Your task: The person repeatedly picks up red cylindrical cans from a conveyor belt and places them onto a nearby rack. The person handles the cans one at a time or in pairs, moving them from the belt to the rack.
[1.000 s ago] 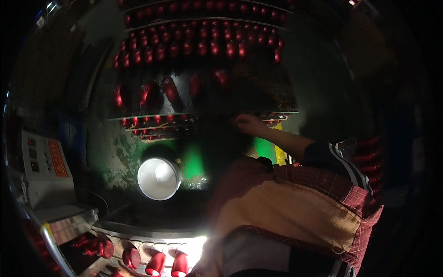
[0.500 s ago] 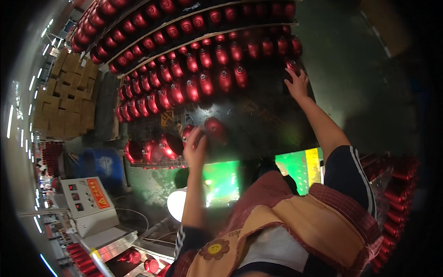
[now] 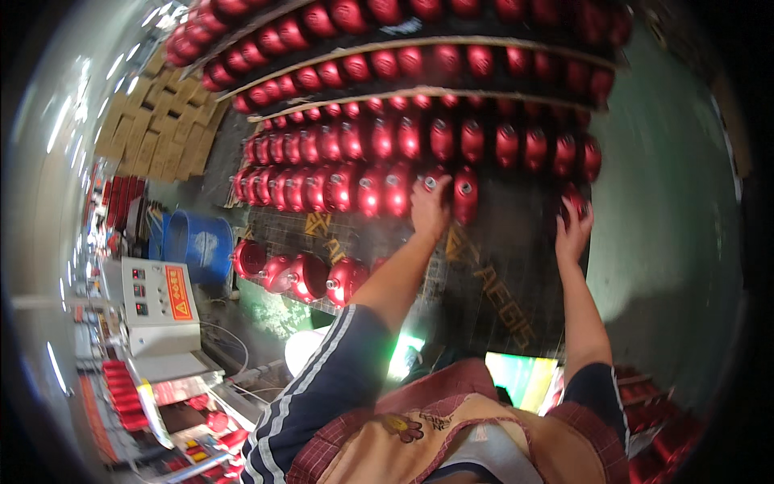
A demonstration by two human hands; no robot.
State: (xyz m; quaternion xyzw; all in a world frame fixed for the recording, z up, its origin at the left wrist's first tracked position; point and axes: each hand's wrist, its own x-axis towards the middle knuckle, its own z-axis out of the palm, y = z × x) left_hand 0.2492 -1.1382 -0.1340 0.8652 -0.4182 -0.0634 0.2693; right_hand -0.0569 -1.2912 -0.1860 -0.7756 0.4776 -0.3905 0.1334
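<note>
Glossy red metal cylinders with short silver necks stand in rows on a dark board (image 3: 500, 234). My left hand (image 3: 429, 211) reaches forward to the front long row. Its fingers and thumb curl round the top of one red cylinder (image 3: 437, 173), partly covering it. Just right of that hand is another red cylinder (image 3: 465, 196). At the board's right edge my right hand (image 3: 573, 234) has its thumb and fingers round a separate red cylinder (image 3: 573, 196). Both cylinders appear to rest on the board.
Nearer me, several red cylinders (image 3: 308, 277) lie tilted along the board's front left. Behind, more rows are stacked between thin boards (image 3: 451, 95). Leftward are a blue drum (image 3: 196, 246), a control box (image 3: 161, 302) and stacked cartons (image 3: 161, 129).
My left hand has gone from the near row of cylinders forward to one in the long row. My right hand stays at the right-edge cylinder. The whole view has shifted.
</note>
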